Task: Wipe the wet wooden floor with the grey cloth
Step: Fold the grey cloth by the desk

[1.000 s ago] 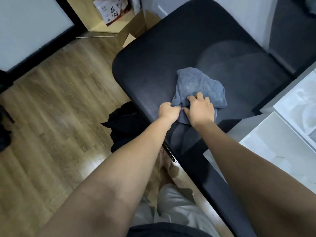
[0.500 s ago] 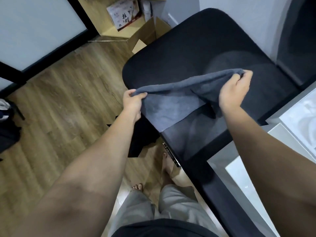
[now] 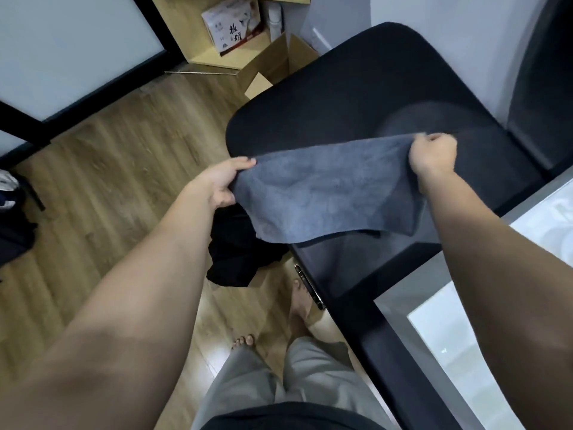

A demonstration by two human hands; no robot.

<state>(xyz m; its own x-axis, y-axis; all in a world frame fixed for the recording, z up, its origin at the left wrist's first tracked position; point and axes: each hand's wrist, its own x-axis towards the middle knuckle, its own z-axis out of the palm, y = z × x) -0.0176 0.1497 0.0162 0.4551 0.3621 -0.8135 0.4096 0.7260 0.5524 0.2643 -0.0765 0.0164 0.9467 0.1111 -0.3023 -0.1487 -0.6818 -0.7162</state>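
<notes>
The grey cloth point(image 3: 325, 190) hangs spread out in the air above the edge of a black padded bench point(image 3: 356, 94). My left hand point(image 3: 221, 184) pinches its left upper corner, and my right hand point(image 3: 432, 155) grips its right upper corner. The cloth's lower edge droops free between them. The wooden floor point(image 3: 102, 187) lies below and to the left, with a glossy patch near my bare feet point(image 3: 243, 339).
A black garment point(image 3: 238, 259) lies crumpled on the floor beside the bench. A cardboard box point(image 3: 273, 69) and a low wooden shelf point(image 3: 217, 54) stand at the back. A white-topped table point(image 3: 434, 321) is at the right, and dark bags point(image 3: 12, 218) sit at the far left.
Both hands lifted the bunched cloth off the bench and pulled it apart by its corners. It now hangs flatter and wider than half a second ago.
</notes>
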